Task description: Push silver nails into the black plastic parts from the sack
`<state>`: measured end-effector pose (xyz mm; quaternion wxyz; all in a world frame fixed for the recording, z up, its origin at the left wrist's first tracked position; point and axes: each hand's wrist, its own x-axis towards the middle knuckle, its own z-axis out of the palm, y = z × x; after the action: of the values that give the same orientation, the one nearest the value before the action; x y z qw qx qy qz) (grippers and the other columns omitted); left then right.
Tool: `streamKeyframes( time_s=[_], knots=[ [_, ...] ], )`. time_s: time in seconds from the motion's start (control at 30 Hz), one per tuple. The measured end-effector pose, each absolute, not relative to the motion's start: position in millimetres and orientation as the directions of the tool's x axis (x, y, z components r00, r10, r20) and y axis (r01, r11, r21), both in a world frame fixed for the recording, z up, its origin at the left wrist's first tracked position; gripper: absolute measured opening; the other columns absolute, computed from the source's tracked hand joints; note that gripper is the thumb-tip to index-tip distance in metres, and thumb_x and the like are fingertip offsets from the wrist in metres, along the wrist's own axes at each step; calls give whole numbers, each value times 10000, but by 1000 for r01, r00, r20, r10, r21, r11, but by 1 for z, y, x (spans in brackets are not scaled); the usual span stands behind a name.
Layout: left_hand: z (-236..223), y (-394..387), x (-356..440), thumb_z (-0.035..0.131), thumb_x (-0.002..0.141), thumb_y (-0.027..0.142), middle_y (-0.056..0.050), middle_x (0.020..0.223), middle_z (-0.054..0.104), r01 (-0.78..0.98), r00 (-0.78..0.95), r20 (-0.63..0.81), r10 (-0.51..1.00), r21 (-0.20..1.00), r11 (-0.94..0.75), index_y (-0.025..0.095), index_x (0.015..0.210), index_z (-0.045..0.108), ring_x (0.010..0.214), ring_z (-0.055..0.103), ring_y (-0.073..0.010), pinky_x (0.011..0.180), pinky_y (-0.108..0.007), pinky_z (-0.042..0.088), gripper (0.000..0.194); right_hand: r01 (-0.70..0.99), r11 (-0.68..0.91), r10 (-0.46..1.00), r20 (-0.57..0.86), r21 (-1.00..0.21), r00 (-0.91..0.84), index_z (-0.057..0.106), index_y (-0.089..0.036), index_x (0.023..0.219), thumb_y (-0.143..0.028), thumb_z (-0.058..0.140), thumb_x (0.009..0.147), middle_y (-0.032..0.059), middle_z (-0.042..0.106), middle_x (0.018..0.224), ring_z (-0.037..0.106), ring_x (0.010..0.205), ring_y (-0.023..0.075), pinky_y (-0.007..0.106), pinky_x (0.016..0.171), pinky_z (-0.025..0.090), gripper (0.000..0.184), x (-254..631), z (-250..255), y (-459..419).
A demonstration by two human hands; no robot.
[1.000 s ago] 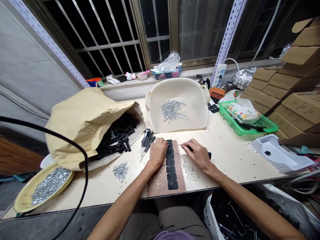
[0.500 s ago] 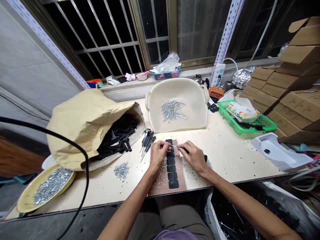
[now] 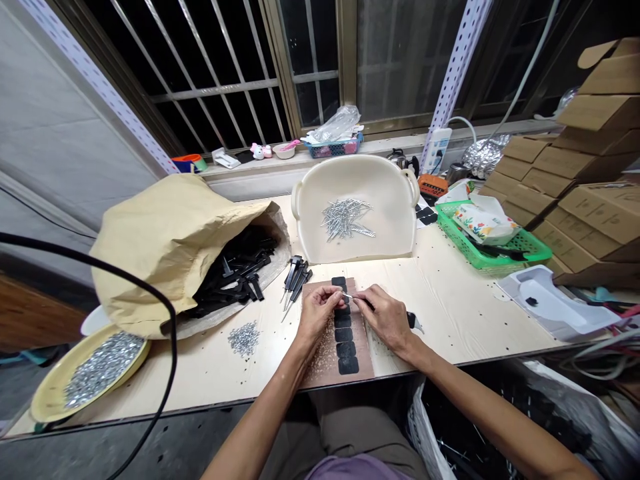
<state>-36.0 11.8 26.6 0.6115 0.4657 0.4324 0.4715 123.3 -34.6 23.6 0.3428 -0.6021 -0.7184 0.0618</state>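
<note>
My right hand point(image 3: 384, 316) is closed round a black-handled tool with a thin metal shaft point(image 3: 349, 295) that points left. My left hand point(image 3: 320, 312) pinches at the shaft's tip; whatever small thing lies between its fingers is hidden. Both hands are over a brown board point(image 3: 320, 367) with a column of black rounded pads point(image 3: 346, 349) and pale crumbs on it. Left of the board lie several black-handled pieces with metal shafts point(image 3: 297, 277). A small heap of shiny metal bits point(image 3: 243, 339) is on the table. Beside my right hand rests a black piece with a metal end point(image 3: 413, 321).
A white basin point(image 3: 310, 250) holding metal rods point(image 3: 345, 220) stands behind the board. To the left are a paper sack point(image 3: 145, 233) of black parts and a yellow bowl point(image 3: 40, 407) of metal bits. A green basket point(image 3: 475, 257) and cardboard boxes point(image 3: 590, 200) are at right.
Both hands stay almost in place, with the fingers shifted slightly at the shaft's tip. The view has moved a little.
</note>
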Motion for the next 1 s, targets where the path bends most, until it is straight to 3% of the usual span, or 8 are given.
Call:
streamKeyframes(
  time_s=[0.2,0.6,0.9,1.0],
  knots=[
    [26,8,-39,743,647,351,-23,696,658,-133,199,-162,967,973,190,105,892,687,574,583,-98,624,-245,500,351,883,239,909,412,-405,-57,616,-240,966,-332,420,928,22,629,899,595,764,130,221,592,381,220,120,25,-40],
    [24,4,-41,726,661,363,-6,639,628,-124,180,-145,973,978,168,108,873,684,558,575,-101,608,-245,507,334,936,247,899,421,-252,-124,618,-228,953,-336,356,956,40,617,860,586,767,142,248,614,366,284,114,25,-44],
    [18,8,-47,696,694,372,-8,625,631,-60,212,-127,969,988,143,108,891,693,551,574,-109,589,-232,477,330,868,261,922,376,-422,-94,597,-243,988,-331,367,953,18,636,923,608,809,127,217,644,406,248,114,19,-45],
    [18,7,-48,692,699,366,-9,648,641,-53,220,-123,968,989,138,116,893,694,558,576,-107,597,-231,474,316,867,253,923,376,-429,-84,589,-236,981,-348,399,940,19,631,932,607,811,133,221,644,409,225,113,19,-45]
  ],
)
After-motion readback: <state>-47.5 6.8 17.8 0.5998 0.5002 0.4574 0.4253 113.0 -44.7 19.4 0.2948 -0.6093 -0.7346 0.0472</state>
